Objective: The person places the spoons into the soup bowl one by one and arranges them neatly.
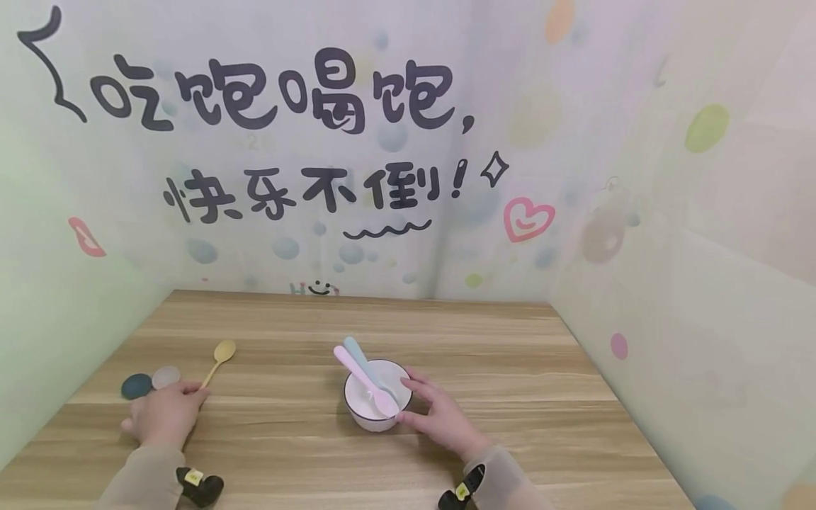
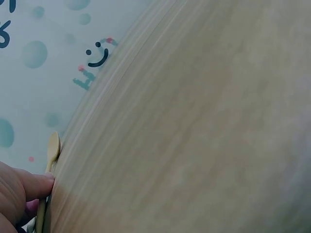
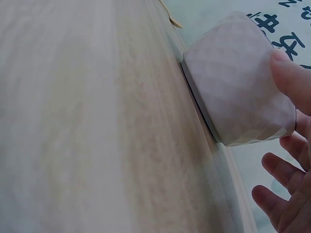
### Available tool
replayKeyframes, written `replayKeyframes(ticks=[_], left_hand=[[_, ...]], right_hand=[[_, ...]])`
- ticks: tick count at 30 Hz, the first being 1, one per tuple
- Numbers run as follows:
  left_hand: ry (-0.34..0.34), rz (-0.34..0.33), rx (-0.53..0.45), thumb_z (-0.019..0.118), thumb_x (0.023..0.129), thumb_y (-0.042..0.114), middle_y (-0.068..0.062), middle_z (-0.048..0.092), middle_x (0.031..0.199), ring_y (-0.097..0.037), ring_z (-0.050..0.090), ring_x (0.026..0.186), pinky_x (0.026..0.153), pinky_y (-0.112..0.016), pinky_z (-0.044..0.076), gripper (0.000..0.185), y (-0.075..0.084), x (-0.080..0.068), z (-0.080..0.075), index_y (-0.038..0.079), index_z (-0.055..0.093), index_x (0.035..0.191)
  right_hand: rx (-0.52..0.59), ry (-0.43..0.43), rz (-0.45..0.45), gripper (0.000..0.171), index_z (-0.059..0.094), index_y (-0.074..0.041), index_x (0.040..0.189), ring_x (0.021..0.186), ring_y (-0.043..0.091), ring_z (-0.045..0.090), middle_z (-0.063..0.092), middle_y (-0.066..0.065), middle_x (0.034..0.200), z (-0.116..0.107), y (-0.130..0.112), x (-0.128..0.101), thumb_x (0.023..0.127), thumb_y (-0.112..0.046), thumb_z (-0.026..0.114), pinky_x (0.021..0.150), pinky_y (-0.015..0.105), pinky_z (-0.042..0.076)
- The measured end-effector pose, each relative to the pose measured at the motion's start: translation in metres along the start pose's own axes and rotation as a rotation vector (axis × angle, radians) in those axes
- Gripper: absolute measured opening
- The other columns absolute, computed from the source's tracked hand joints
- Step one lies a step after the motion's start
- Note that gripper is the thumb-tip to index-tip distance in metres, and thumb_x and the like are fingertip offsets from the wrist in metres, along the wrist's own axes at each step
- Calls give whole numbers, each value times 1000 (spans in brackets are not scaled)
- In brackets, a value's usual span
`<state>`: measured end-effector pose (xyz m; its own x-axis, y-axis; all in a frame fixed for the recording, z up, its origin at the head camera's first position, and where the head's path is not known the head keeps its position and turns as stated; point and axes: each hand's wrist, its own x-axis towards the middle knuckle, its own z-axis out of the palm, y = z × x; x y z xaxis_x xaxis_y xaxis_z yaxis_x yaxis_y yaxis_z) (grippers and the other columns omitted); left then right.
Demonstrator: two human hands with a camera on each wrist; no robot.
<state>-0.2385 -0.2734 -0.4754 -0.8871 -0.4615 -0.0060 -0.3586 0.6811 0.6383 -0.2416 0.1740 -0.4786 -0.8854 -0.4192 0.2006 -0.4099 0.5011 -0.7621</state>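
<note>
A white bowl stands on the wooden table with a pink spoon and a blue spoon leaning in it. My right hand is at the bowl's right side. Its thumb touches the bowl wall, while the other fingers are spread and off it. A yellow spoon lies on the table to the left. My left hand pinches the end of its handle, and a fingertip lies on the yellow spoon.
A dark teal disc and a pale translucent disc lie just beyond my left hand. Printed walls close the table in at the back, left and right. Bare wood stretches behind the bowl and to its right.
</note>
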Motion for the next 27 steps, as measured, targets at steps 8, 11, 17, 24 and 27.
replayKeyframes(ticks=[8,11,17,24,27], left_hand=[[-12,20,51,63,90,37,-31,54,116,-58,36,102,81,-62,18,40,1,1,-1,4,66,112],[-20,25,73,63,89,39,-30,55,114,-58,38,101,80,-62,19,41,3,1,-2,5,66,112],[-9,45,105,61,90,38,-31,55,118,-61,38,103,80,-62,21,39,4,1,0,5,67,111],[3,66,82,60,90,34,-28,60,107,-55,37,101,78,-61,19,34,9,-3,0,6,69,108],[13,91,55,61,90,32,-26,62,103,-53,37,99,78,-62,17,32,11,-4,0,6,70,106]], right_hand=[[7,-3,9,69,49,-7,140,140,29,30,35,4,153,0,-1,-1,84,-39,74,109,53,25],[8,-2,3,69,49,-7,140,140,30,30,35,4,153,0,0,-2,84,-38,74,109,54,26],[4,-4,6,69,49,-7,140,140,29,30,35,4,153,0,0,-2,84,-39,74,109,53,26],[1,-4,3,68,49,-7,140,140,29,31,35,4,153,0,-1,-1,84,-39,74,109,53,26],[4,-3,4,68,49,-7,140,140,29,31,35,3,153,0,-2,-1,84,-38,74,109,53,26]])
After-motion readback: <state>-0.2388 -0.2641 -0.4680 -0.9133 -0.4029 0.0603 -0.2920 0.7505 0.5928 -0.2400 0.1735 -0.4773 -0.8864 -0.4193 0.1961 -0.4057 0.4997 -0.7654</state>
